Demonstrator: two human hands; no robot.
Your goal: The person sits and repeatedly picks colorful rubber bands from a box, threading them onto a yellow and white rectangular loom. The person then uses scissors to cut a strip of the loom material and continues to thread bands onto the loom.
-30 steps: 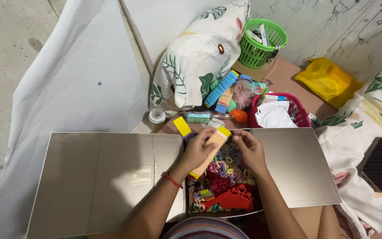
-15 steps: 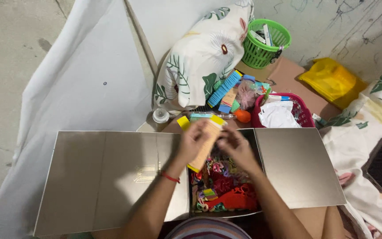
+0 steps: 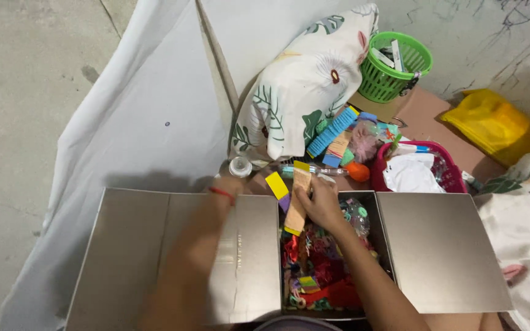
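An open box with wide grey flaps [image 3: 154, 257] lies in front of me, filled with several small colourful hair clips and bands [image 3: 314, 251]. My right hand [image 3: 321, 205] grips a long tan card with yellow ends [image 3: 297, 199] over the box's far edge. My left hand [image 3: 233, 184] is blurred, stretched forward past the left flap. It is close to a small white-lidded jar [image 3: 240, 166], and its fingers cannot be made out. A red thread circles that wrist. A yellow and purple card piece [image 3: 276, 186] sits between my hands.
A leaf-print pillow [image 3: 305, 92] leans on the wall behind the box. Beside it are a green basket [image 3: 394, 67], a blue comb [image 3: 332, 132], an orange ball [image 3: 358, 171], a pink basket [image 3: 446, 178] holding white cloth, and a yellow bag [image 3: 492, 122]. White sheet covers the left floor.
My left hand has let go of the tan card and swung forward-left toward the white jar. My right hand now holds the card alone. The view has shifted.
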